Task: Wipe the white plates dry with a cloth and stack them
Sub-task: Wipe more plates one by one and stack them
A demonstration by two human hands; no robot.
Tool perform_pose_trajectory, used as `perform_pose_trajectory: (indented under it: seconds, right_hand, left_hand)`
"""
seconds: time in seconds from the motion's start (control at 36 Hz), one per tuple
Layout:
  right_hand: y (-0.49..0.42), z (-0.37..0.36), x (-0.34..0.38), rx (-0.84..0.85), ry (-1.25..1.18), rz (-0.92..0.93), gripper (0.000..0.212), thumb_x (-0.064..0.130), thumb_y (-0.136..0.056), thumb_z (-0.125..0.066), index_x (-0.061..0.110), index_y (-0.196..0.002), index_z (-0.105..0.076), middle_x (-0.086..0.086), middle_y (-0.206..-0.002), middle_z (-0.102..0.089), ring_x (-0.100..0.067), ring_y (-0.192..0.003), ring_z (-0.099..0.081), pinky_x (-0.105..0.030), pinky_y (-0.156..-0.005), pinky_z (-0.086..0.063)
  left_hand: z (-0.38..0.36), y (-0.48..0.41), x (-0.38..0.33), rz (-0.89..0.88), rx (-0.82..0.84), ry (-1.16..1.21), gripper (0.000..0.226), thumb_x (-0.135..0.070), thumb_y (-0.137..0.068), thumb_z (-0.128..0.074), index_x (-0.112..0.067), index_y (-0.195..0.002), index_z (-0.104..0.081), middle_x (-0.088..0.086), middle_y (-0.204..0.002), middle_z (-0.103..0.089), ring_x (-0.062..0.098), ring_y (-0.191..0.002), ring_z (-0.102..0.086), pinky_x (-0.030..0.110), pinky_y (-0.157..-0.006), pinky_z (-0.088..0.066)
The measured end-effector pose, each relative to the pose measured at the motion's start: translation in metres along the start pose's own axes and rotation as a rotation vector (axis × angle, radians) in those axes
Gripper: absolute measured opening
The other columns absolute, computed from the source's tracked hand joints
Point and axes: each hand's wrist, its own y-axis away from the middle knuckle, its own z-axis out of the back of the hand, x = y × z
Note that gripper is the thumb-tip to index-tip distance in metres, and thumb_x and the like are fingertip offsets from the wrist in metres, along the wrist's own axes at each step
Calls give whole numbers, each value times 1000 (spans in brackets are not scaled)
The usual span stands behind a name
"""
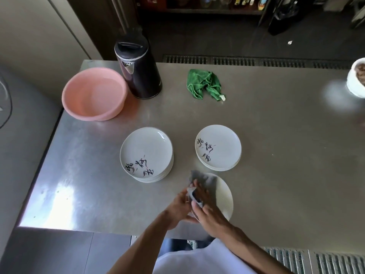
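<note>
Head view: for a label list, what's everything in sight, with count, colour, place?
stainless steel table: one, grey, centre
round pink plastic basin: one, pink, far left
black electric kettle: one, black, beside basin
crumpled green cloth: one, green, far centre
white script-painted plate stacks: two, white, mid-table: left stack, right stack
single white plate: one, white, in hands
grey wiping cloth: one, grey, on it
white bowl: one, white, right edge
left hand: grips plate
right hand: holds grey cloth
</note>
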Motion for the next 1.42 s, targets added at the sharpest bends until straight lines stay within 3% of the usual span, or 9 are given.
perform_pose_trajectory:
  seconds: [0.08,0.19,0.33,0.47,0.67,0.78,0.97,1.11,1.42]
  right_hand:
    - [3,8,-19,35,187,92,53,30,-109,-27,20,-157,-9,6,-164,8,-7,-152,9,-23,-122,8]
    - [-5,17,-24,-64,253,-230,54,31,-109,-25,18,-159,-9,2,-164,10,-13,-151,14,-26,-120,12]
    - [-4,1,-8,56,86,24,54,30,-109,-29,25,-156,-3,17,-161,11,0,-151,9,-16,-117,13]
    - [-8,9,-22,-97,368,-409,56,37,-108,-20,18,-160,-12,-3,-167,-1,-17,-154,-1,-36,-124,0]
    - [14,23,14,29,-377,-293,65,68,-97,-22,28,-135,-56,8,-133,-54,-13,-133,-44,-27,-113,-28]
    - [7,15,17,76,-311,-157,45,33,-110,-27,28,-154,-32,21,-159,-26,3,-149,-11,-23,-123,-5]
    - [-16,12,-10,-16,335,-447,58,38,-108,-12,11,-159,-7,-10,-167,7,-19,-154,8,-39,-124,3]
    - [-14,3,1,98,141,-113,53,34,-110,-22,19,-160,-11,8,-164,8,-9,-153,7,-26,-121,9]
    - [-9,6,-10,-21,326,-209,54,42,-108,-20,25,-159,-20,14,-164,-4,-8,-153,-1,-32,-123,6]
  left_hand:
    - [7,1,4,9,-32,29,63,10,-95,-53,-36,-139,-53,12,-120,-73,31,-103,-73,59,-83,-60]
    - [6,2,4,26,-22,30,77,10,-95,-46,-46,-147,-40,16,-122,-72,35,-108,-72,52,-78,-62]
    - [3,-2,8,-12,-24,43,65,7,-89,-55,-40,-134,-58,7,-121,-74,29,-102,-73,61,-86,-59]
    - [-2,-2,23,21,-217,230,73,13,-90,-42,-42,-136,-52,14,-116,-71,36,-100,-71,57,-79,-62]
    - [-8,-8,29,29,-435,257,15,7,-95,-54,-4,-105,-54,26,-105,-64,31,-90,-65,42,-75,-56]
    - [-10,-11,24,36,-395,215,20,1,-97,-56,2,-117,-57,26,-112,-70,41,-104,-70,58,-91,-59]
    - [-2,-8,25,32,-330,195,41,14,-92,-50,-7,-125,-65,22,-113,-71,33,-97,-70,59,-88,-59]
    - [-5,-8,27,30,-294,197,29,14,-91,-56,-3,-113,-67,9,-91,-76,22,-81,-74,37,-65,-62]
    - [-9,-11,32,1,-356,415,35,10,-94,-50,-7,-119,-67,15,-101,-76,30,-90,-71,40,-69,-61]
